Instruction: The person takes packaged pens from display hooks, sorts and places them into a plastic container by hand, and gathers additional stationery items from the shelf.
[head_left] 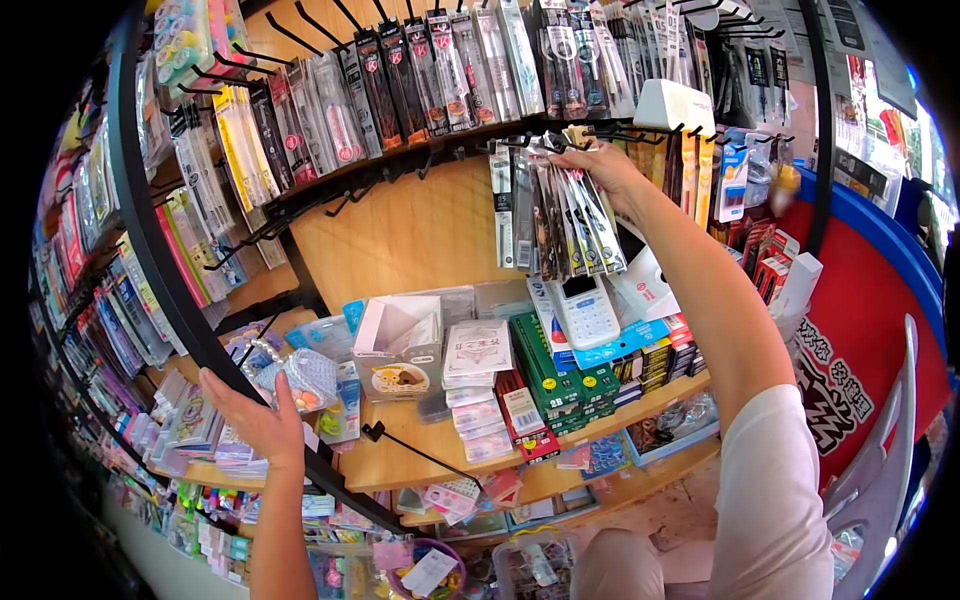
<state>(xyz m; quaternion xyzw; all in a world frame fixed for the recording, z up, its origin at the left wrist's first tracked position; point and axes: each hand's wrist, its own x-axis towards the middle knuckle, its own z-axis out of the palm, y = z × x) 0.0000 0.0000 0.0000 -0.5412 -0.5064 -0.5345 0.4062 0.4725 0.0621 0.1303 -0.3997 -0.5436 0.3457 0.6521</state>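
My right hand (603, 170) is closed at the top of a bunch of packaged pens (572, 222), in clear sleeves with dark and yellow-green parts. These packs are upright, close to the hooks at the middle of the rack. Lower left, my left hand (255, 418) is raised with thumb and fingers apart and nothing in it. It is close to the black rack post (215, 360) and a light blue woven pouch (305, 378) with a beaded handle. Just below the pen packs lies a white calculator (588, 318).
Rows of packaged pens (420, 75) hang above. On the wooden shelf are a white box (400, 335), stacked paper packs (477, 355) and green pencil boxes (560, 380). A loose black hook rod (425, 455) crosses the shelf's front. A red panel (875, 290) and grey chair (880, 440) stand at right.
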